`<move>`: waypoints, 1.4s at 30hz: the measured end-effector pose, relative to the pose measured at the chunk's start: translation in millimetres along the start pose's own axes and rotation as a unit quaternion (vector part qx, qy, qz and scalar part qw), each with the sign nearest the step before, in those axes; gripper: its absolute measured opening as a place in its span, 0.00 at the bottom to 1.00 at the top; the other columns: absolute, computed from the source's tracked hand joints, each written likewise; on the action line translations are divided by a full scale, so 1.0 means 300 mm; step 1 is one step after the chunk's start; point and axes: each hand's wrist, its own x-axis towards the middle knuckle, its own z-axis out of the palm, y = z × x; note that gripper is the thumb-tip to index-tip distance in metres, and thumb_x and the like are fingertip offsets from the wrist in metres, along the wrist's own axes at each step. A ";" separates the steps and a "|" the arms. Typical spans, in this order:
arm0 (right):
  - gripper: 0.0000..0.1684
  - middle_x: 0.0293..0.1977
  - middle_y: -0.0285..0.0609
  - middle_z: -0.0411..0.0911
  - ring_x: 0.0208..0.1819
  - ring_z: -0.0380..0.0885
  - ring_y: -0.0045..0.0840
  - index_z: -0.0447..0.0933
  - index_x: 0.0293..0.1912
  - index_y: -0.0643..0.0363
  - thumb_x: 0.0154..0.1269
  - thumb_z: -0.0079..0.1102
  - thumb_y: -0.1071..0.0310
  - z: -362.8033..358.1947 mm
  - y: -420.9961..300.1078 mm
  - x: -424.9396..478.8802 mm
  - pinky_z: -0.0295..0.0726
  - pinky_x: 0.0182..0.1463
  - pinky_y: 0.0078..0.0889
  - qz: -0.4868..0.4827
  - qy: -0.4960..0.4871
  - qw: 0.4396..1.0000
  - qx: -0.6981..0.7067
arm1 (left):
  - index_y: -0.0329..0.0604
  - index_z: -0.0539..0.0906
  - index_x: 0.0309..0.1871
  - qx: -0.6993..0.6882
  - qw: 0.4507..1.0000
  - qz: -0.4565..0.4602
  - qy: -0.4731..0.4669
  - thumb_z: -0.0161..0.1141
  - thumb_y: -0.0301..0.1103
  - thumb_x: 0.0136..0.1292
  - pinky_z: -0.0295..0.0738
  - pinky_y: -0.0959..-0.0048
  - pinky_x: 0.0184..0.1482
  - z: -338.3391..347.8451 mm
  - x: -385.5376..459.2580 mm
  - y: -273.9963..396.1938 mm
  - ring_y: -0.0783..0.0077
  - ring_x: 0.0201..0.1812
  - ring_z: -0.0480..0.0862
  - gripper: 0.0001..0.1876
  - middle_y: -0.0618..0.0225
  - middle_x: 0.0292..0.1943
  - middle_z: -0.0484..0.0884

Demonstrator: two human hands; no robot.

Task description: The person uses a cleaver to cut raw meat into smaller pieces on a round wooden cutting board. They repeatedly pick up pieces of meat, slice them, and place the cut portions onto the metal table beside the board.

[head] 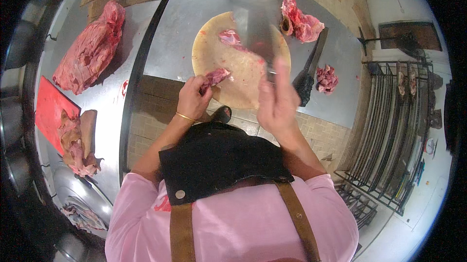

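Observation:
My left hand (194,93) grips one end of a small piece of raw meat (218,76) at the near left of a round chopping block (242,83). My right hand (278,103) is closed around the handle of a cleaver (257,25). Its broad blade is blurred and extends away from me over the block. Another piece of raw meat (230,37) lies farther back on the block, partly hidden by the blade. Right of the block, a bone-in chunk of meat (304,25) and a heap of small cut meat pieces (327,79) rest on the steel table (171,43).
A long blade tool with a black-wrapped handle (304,84) lies right of the block. On the left counter are a large cut of meat (89,52), a red cutting board (51,112) and brownish meat scraps (78,152). A metal rack (386,130) stands at right.

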 end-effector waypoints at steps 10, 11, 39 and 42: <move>0.38 0.57 0.63 0.83 0.58 0.84 0.57 0.61 0.82 0.42 0.77 0.58 0.67 0.195 0.195 -0.132 0.81 0.65 0.51 0.118 -0.155 0.981 -0.011 | 0.41 0.82 0.44 -0.040 0.999 -0.016 0.001 0.70 0.26 0.60 0.82 0.62 0.43 0.004 -0.016 -0.029 0.56 0.37 0.85 0.10 0.57 0.36 0.82; 0.38 0.55 0.63 0.84 0.57 0.84 0.57 0.61 0.82 0.42 0.77 0.58 0.67 0.181 0.195 -0.118 0.82 0.63 0.53 0.131 -0.165 0.978 0.000 | 0.41 0.83 0.44 -0.035 0.999 -0.028 0.000 0.71 0.26 0.61 0.83 0.65 0.44 -0.001 -0.027 -0.035 0.59 0.37 0.86 0.10 0.58 0.38 0.84; 0.34 0.63 0.61 0.81 0.70 0.78 0.48 0.64 0.81 0.44 0.80 0.56 0.67 0.149 0.172 -0.173 0.74 0.73 0.44 0.185 -0.123 0.975 -0.009 | 0.39 0.80 0.34 -0.191 0.968 -0.163 0.005 0.71 0.27 0.63 0.76 0.77 0.35 -0.018 0.017 -0.060 0.85 0.30 0.74 0.08 0.77 0.26 0.78; 0.33 0.62 0.61 0.82 0.69 0.80 0.43 0.64 0.81 0.42 0.81 0.55 0.65 0.118 0.209 -0.114 0.75 0.71 0.40 0.119 -0.037 0.992 -0.024 | 0.40 0.83 0.41 -0.296 0.948 -0.104 -0.059 0.69 0.26 0.66 0.77 0.79 0.41 -0.035 0.096 0.013 0.87 0.35 0.77 0.05 0.76 0.33 0.82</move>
